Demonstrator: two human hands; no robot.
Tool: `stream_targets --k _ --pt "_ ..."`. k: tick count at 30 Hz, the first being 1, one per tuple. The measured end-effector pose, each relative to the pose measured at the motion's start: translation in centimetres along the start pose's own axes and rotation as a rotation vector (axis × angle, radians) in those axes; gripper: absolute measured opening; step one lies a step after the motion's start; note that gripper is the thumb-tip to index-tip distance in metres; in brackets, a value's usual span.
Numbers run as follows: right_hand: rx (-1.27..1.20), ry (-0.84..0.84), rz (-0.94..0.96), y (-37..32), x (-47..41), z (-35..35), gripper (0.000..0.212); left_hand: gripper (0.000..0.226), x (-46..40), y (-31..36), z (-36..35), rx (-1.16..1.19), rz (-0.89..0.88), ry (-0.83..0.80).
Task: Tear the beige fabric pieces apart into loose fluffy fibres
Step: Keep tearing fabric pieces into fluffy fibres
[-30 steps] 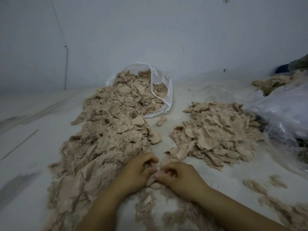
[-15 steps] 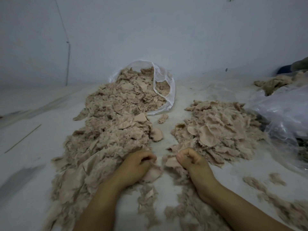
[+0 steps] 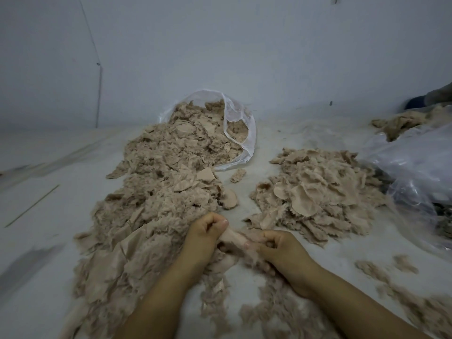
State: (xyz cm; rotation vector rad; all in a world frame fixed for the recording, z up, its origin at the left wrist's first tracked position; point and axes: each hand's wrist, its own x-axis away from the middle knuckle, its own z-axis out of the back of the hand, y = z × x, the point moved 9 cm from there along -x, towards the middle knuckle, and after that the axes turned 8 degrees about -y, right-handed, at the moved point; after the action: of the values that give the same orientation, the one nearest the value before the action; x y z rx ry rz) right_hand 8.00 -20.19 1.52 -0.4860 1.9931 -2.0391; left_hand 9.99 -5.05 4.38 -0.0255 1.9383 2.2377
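You are holding one small beige fabric piece (image 3: 233,237) stretched between your two hands just above the pale work surface (image 3: 49,241), in the gap between the two heaps; your left hand (image 3: 205,231) has its fingers curled tight round one end and your right hand (image 3: 281,250) pinches the other end with curled fingers. The likely trouble is a slip: if either pinch sits too near the edge, the cloth may slide out instead of parting, and you would get a stretched scrap, not fluff. Pull too sharply and the piece may split into two flat halves that still need working. Loose fibres could also drift off to the side and mix into the unworked heap, since that heap lies touching your left wrist. Counting now: one piece in hand; two main heaps, the long beige heap of mixed scraps and fluff (image 3: 159,192) on your left, running back to the bag, and the rounder beige heap of fabric pieces (image 3: 318,192) on your right; one stray scrap (image 3: 237,175) lying alone between them; one clear plastic bag lying open on its side (image 3: 241,123) at the back; one crumpled clear plastic sheet (image 3: 415,167) at the right edge; a scattered trail of loose fluffy fibres (image 3: 391,277) near your right forearm, too ragged to count.
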Motion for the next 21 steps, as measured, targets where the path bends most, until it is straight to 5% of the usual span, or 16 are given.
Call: stream_targets --k 3,9,15,21 --pt "0.058 -0.088 -0.017 0.1 0.2 -0.5 0.013 0.028 -0.1 -0.4 1.6 0.061 0.019 0.105" --pt "-0.116 -0.012 0.045 -0.9 0.4 -0.2 0.059 0.018 0.4 0.8 -1.6 0.076 -0.058 -0.158" --pt "-0.023 -0.05 0.036 -0.5 0.4 -1.2 0.016 0.024 1.1 0.8 -3.4 0.061 -0.038 -0.312" --pt "0.042 0.012 0.053 -0.6 0.5 -0.6 0.028 0.019 0.9 0.2 -3.5 -0.07 -0.023 -0.286"
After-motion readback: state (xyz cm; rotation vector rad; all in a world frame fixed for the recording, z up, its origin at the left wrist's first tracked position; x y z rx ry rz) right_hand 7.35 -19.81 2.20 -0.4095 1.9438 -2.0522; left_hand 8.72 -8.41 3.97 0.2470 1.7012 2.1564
